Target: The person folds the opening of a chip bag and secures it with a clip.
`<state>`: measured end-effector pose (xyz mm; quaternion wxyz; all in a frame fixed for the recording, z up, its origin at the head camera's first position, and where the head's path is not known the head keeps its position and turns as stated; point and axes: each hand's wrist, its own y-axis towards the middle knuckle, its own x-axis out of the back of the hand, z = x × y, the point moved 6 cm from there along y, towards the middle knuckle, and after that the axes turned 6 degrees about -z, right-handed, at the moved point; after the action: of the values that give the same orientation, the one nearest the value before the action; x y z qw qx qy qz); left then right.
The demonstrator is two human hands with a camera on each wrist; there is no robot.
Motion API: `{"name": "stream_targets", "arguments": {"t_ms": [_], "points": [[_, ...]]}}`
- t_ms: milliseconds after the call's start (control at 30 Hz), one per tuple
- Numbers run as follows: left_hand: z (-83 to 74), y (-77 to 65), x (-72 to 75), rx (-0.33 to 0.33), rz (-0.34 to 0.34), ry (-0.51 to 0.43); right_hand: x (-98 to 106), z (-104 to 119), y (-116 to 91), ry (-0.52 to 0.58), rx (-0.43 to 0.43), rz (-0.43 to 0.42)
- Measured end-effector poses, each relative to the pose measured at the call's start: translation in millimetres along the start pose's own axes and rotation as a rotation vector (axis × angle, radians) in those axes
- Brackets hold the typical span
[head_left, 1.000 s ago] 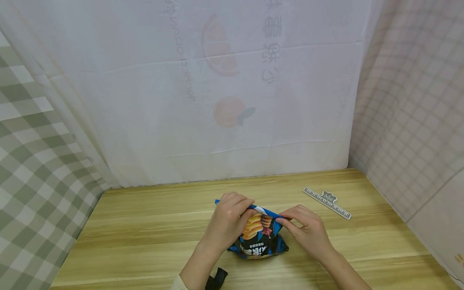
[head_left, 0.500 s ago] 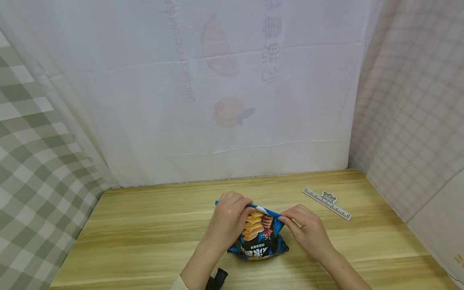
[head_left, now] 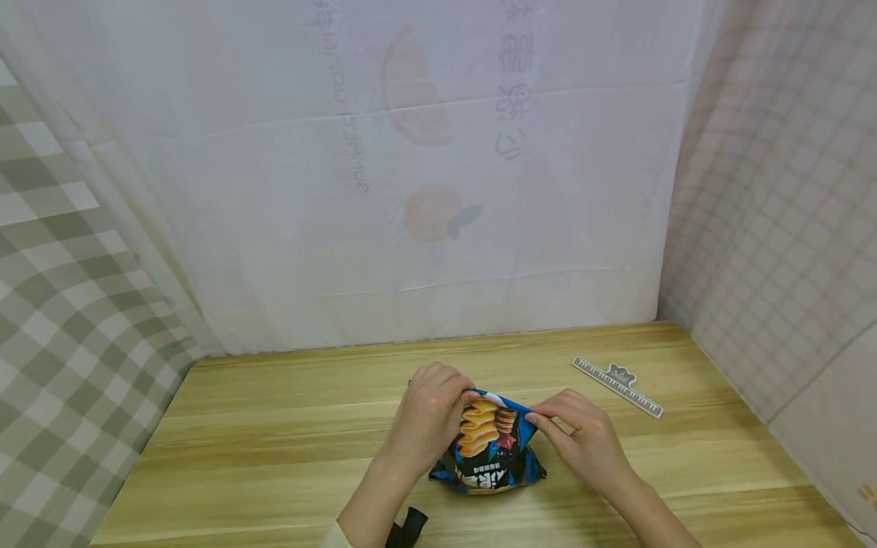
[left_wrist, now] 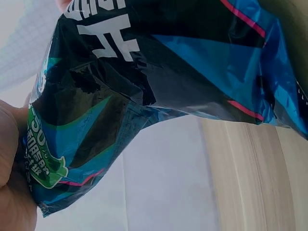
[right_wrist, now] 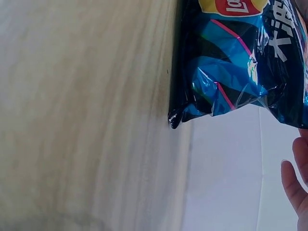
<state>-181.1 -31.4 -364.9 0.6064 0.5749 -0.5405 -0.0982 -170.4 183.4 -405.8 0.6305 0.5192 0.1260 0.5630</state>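
Note:
A dark blue and black chip bag (head_left: 483, 449) stands on the wooden table, its top edge folded over into a narrow blue and white strip. My left hand (head_left: 432, 411) grips the left part of that fold, fingers over the back and thumb in front. At the fold's right end my right hand (head_left: 578, 434) pinches the corner between thumb and forefinger. In the left wrist view the bag (left_wrist: 159, 62) fills the upper part, with the left hand (left_wrist: 14, 163) at the left edge. The right wrist view has the bag (right_wrist: 236, 62) above some fingers of the right hand (right_wrist: 298, 178).
A flat piano-key patterned clip (head_left: 618, 386) lies on the table (head_left: 274, 441) at the back right. A small black object (head_left: 409, 527) sits near the left forearm. White cloth (head_left: 274, 228) hangs behind the table, with checked cloth (head_left: 55, 289) at the left.
Both hands keep hold of the bag's folded top, which has shifted only slightly. A little more of the bag's printed front shows below the fold.

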Motion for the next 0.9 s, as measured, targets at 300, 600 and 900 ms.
{"name": "stream_targets", "arguments": {"t_ms": [300,600,900], "points": [[-0.9,0.9,-0.1,-0.013,0.031,0.010,2.1,0.1,1.4,0.007,-0.065,0.035],[0.7,0.1,-3.0,-0.005,0.038,-0.023,4.9,1.9,2.5,0.019,-0.018,0.015],[1.0,-0.4,-0.8,0.016,0.035,-0.042,16.9,-6.3,9.1,-0.046,-0.062,0.130]]}}
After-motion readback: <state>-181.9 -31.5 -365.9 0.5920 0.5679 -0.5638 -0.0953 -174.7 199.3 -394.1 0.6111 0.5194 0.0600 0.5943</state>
